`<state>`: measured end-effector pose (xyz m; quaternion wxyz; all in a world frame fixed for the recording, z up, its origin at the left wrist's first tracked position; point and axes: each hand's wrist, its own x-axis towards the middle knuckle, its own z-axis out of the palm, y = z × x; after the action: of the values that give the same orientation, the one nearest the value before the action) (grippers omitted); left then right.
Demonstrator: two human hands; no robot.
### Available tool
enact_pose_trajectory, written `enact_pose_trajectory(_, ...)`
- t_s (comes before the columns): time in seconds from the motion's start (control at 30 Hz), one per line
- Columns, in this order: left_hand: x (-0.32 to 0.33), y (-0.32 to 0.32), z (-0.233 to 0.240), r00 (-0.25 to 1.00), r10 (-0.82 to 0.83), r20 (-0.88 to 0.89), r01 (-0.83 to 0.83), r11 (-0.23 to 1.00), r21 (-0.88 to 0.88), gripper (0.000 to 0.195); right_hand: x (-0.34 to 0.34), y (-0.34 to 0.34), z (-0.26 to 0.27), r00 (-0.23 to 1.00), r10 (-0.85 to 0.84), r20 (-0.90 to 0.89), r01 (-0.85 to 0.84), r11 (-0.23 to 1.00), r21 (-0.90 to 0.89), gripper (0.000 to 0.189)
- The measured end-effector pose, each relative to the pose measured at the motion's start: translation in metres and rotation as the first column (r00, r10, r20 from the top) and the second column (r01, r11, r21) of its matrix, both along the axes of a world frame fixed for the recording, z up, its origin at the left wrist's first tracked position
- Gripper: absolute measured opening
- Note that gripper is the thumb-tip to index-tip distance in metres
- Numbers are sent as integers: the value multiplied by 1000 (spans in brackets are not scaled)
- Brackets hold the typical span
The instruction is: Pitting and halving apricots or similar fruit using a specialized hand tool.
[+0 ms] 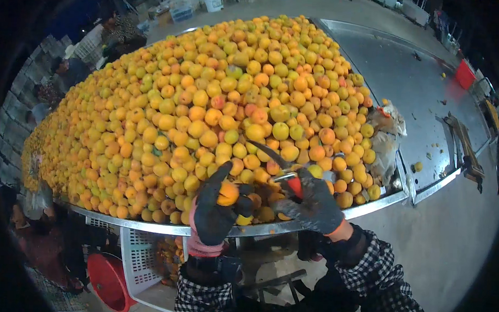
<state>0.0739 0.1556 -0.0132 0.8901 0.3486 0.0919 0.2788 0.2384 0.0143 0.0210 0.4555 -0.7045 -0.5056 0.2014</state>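
A heap of yellow-orange fruit, apparently apricots (pixel 196 131), covers the metal-rimmed table in front of me. My left hand (pixel 216 208), in a dark-coated glove with a pink cuff, holds one orange apricot (pixel 228 193) between thumb and fingers at the near edge. In a dark grey glove, my right hand (pixel 313 203) grips the red handle of a knife (pixel 278 157). Its curved dark blade points up and left over the heap, apart from the held fruit. Under my hands, the glove fingers partly hide some fruit.
Right of the heap, a metal tabletop (pixel 404 87) bears scraps and a wooden piece (pixel 464 143). Crumpled plastic (pixel 385 152) lies at the heap's right edge. Below the table stand a white crate (pixel 141 255) and a red bucket (pixel 107 283). Several people sit along the left.
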Motion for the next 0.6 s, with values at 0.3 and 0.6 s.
enact_pose_trajectory(0.3, 14, -39, 8, 879, 343, -332, -47, 755, 654, 58, -21, 20, -27, 962, -46, -270, 60, 997, 46, 40)
enact_pose_trajectory(0.6, 8, -18, -11, 845, 535, -8, -37, 72, 997, 52, -18, 30, -20, 951, 157, -266, -132, 985, 110, 50)
